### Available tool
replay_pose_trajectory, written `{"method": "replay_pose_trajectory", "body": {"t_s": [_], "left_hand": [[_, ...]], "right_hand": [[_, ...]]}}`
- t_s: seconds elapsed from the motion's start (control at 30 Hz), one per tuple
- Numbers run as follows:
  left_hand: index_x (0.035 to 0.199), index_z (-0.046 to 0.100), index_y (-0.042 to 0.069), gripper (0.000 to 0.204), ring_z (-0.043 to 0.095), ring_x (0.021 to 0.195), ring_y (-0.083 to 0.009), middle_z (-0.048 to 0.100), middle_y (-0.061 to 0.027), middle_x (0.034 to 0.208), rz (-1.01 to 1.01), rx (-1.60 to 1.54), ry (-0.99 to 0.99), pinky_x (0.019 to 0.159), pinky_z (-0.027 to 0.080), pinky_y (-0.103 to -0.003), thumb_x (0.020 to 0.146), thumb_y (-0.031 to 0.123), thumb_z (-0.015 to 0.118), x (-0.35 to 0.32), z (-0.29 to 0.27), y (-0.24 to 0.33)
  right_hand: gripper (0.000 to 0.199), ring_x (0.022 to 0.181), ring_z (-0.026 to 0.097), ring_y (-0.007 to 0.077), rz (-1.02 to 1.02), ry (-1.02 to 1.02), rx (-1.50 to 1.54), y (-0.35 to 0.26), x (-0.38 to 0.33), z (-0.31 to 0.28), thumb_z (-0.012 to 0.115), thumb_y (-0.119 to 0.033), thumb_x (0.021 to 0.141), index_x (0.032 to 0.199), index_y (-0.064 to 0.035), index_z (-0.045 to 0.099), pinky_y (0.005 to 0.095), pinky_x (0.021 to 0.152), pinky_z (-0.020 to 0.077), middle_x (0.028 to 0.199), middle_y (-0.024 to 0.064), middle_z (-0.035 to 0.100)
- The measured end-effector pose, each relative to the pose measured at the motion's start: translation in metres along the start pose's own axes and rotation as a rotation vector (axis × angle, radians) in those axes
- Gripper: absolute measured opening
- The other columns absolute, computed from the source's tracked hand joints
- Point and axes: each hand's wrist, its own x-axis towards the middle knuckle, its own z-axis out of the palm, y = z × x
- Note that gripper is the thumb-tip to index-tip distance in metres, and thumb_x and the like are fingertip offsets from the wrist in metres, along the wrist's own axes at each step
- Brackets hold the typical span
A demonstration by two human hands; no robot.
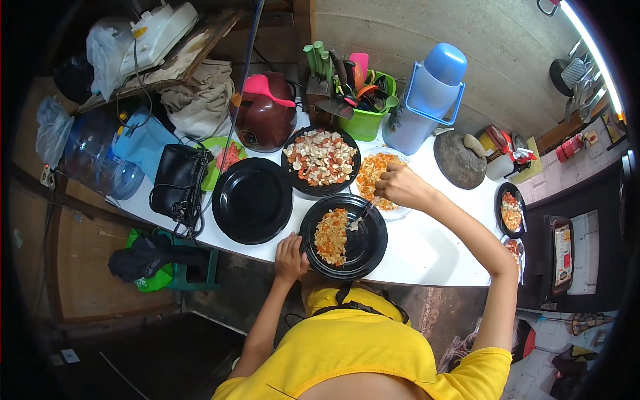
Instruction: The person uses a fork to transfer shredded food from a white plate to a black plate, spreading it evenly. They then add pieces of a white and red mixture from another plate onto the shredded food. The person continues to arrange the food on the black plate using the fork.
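Note:
A black plate near the table's front edge holds a mound of chopped orange-and-cream food on its left side. My right hand is closed round a fork, its tines angled down over that plate, beside the mound. My left hand rests at the table edge against the plate's left rim, fingers extended. Just behind, partly under my right hand, a white plate carries a similar orange mix. Another black plate is heaped with pale slices and orange-red pieces.
An empty black plate lies to the left, near a black bag. Behind stand a dark red rounded container, a green utensil basket and a blue jug. A grey stone and filled plates are at the right.

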Motion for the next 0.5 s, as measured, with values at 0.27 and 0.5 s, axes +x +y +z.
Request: {"method": "replay_pose_trajectory", "body": {"t_s": [0.27, 0.5], "left_hand": [[0.12, 0.049, -0.005, 0.045, 0.054, 0.115, -0.0404, 0.056, -0.0242, 0.119, -0.007, 0.002, -0.018, 0.096, 0.042, -0.05, 0.086, 0.024, 0.049, -0.0007, 0.0004, -0.0007], [0.12, 0.049, -0.005, 0.044, 0.054, 0.115, -0.0406, 0.056, -0.0244, 0.119, -0.001, -0.006, -0.016, 0.095, 0.042, -0.051, 0.087, 0.024, 0.049, -0.0024, 0.0018, -0.0023]], "right_hand": [[0.005, 0.075, 0.057, 0.0133, -0.057, 0.122, -0.095, 0.0057, 0.0137, -0.0023, 0.061, -0.016, 0.076, 0.071, -0.0144, 0.062, 0.028, 0.073, 0.0436, 0.072, -0.003, 0.053], [0.01, 0.074, 0.057, 0.0135, -0.052, 0.132, -0.109, 0.0044, 0.0116, 0.0007, 0.062, -0.017, 0.077, 0.068, -0.0119, 0.06, 0.0284, 0.073, 0.0438, 0.07, -0.0019, 0.053]]}}
